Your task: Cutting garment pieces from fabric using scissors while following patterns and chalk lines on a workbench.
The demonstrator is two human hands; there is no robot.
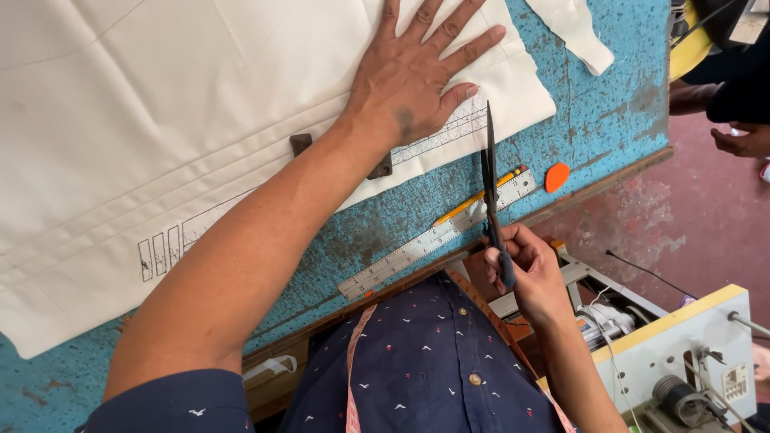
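Navy shirt (425, 369) with small white marks fills the bottom of the view, a pink tape measure (350, 377) hanging down its front. Above it, the left hand (413, 76) lies flat on a sheet of cream cloth (160, 104), fingers (473, 44) spread wide and pressing the fabric down near its lower right corner. The right hand (529, 277) holds a pair of dark scissors (492, 192) by the handles, fingers curled through and around them; the blades stand nearly closed and point away from the body, their tip reaching the cloth's edge just beside the left thumb. Under the scissors, a metal ruler (425, 244) with a yellow edge lies slanted across the worn blue desk (609, 104). An orange piece of chalk (557, 176) sits near the ruler's far end, close to the desk's edge. Pencil-drawn lines and small boxes mark the cloth along its lower border, and a dark weight (301, 143) shows partly from behind the left forearm. A loose strip of cloth (573, 28) lies at the top right. A sewing machine (682, 361) stands to the lower right, off the desk. Another person's hand (742, 140) shows at the right edge.
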